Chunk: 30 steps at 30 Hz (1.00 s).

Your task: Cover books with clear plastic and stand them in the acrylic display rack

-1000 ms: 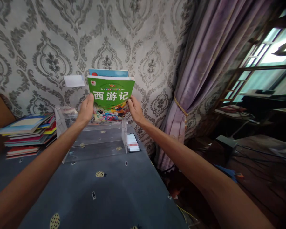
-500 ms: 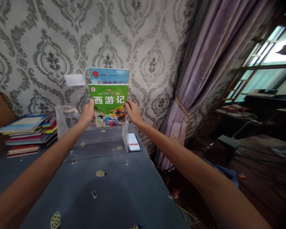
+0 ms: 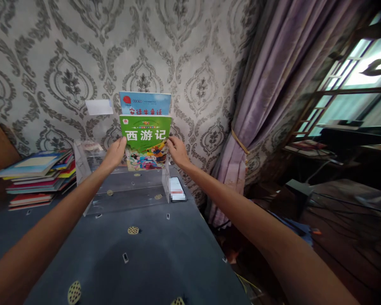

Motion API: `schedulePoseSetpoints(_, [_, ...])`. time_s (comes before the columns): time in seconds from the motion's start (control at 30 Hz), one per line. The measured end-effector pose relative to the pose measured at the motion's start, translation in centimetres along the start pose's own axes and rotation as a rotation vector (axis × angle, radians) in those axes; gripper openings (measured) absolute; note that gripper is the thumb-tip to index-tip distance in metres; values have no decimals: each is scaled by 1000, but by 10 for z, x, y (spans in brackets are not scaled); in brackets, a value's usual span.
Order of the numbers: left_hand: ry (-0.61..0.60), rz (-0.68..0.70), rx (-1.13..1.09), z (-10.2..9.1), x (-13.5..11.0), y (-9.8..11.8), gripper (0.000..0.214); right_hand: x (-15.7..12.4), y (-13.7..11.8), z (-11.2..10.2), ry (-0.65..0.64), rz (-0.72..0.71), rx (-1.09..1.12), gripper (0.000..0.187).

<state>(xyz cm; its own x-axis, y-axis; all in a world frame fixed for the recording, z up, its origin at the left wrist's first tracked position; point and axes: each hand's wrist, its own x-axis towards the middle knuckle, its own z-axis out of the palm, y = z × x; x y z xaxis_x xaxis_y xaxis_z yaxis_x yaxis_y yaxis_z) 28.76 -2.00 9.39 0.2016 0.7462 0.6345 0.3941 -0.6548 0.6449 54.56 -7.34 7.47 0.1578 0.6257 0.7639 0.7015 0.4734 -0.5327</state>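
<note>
A green picture book point(image 3: 146, 146) with white Chinese characters is held upright between my two hands. My left hand point(image 3: 115, 153) grips its left edge, thumb towards the front cover. On the opposite edge, my right hand point(image 3: 177, 151) pinches the cover side; the fingers behind are hidden. Behind the green book stands a blue book point(image 3: 146, 101), its lower part covered. Both are at a clear plastic rack point(image 3: 166, 184), whose side panels rise left and right on the table. Whether the green book's bottom touches the rack, I cannot tell.
A pile of books point(image 3: 40, 178) lies on the left of the dark patterned tablecloth point(image 3: 152, 262). Just right of the rack is a phone point(image 3: 177, 189). Patterned wallpaper backs the table, and a purple curtain point(image 3: 238, 161) hangs at its right.
The green book has come down slightly with both hands, showing more of the blue book's title behind it. Both hands keep their hold.
</note>
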Motion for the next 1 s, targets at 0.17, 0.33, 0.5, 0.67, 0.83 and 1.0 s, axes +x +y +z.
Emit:
schedulePoseSetpoints(0.17, [-13,37,199,0,-1,-2,52,1,0,-2,8,18,-51,31])
schedulePoseSetpoints(0.33, [-33,-25,275,2,-1,2,46,0,-1,2,-52,78,93,35])
schedulePoseSetpoints(0.5, [-41,-44,286,4,0,5,46,-2,-2,3,-29,63,79,37])
schedulePoseSetpoints(0.67, [-15,10,266,5,0,-2,46,-3,1,4,-22,59,84,39])
schedulePoseSetpoints(0.83, [-54,-19,231,4,0,-6,47,-5,0,7,-19,73,99,35])
schedulePoseSetpoints(1.0, [-84,-35,196,3,0,-4,48,-5,-1,6,-24,108,91,31])
